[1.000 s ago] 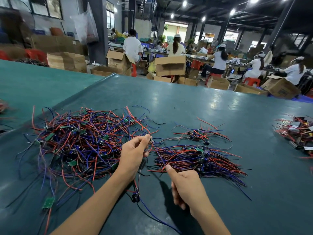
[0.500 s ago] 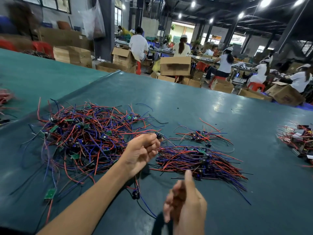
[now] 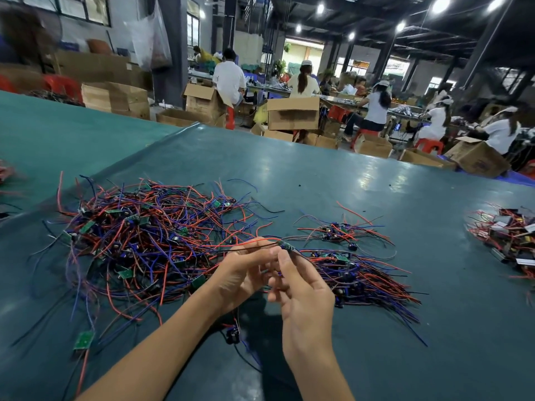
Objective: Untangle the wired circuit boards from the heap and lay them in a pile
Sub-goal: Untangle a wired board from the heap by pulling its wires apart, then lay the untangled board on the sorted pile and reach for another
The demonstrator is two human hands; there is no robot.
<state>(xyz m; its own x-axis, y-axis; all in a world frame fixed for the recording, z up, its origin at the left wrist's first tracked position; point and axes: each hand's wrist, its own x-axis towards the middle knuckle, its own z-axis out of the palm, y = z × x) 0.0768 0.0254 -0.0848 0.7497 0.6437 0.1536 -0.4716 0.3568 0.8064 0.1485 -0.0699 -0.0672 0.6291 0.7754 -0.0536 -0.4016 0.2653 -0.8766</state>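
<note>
A tangled heap (image 3: 142, 241) of red, blue and black wires with small green circuit boards covers the left of the green table (image 3: 318, 180). To the right lies a straighter pile (image 3: 364, 276) of sorted wired boards. Between them, above the table, my left hand (image 3: 240, 273) and my right hand (image 3: 301, 287) meet and pinch one wired circuit board (image 3: 286, 246), whose red and black wires trail left towards the heap. A loose black component (image 3: 233, 335) on wires lies under my forearms.
A smaller bundle of wired boards (image 3: 335, 228) lies beyond the pile. Another cluster of parts (image 3: 509, 235) sits at the right edge. A single green board (image 3: 84, 340) lies near left. Seated people and cardboard boxes (image 3: 292, 112) stand beyond the table's far edge.
My right hand has risen from low near the table edge and joined the left hand on the wired board. The board is now held higher, with its wires pulled out of the heap.
</note>
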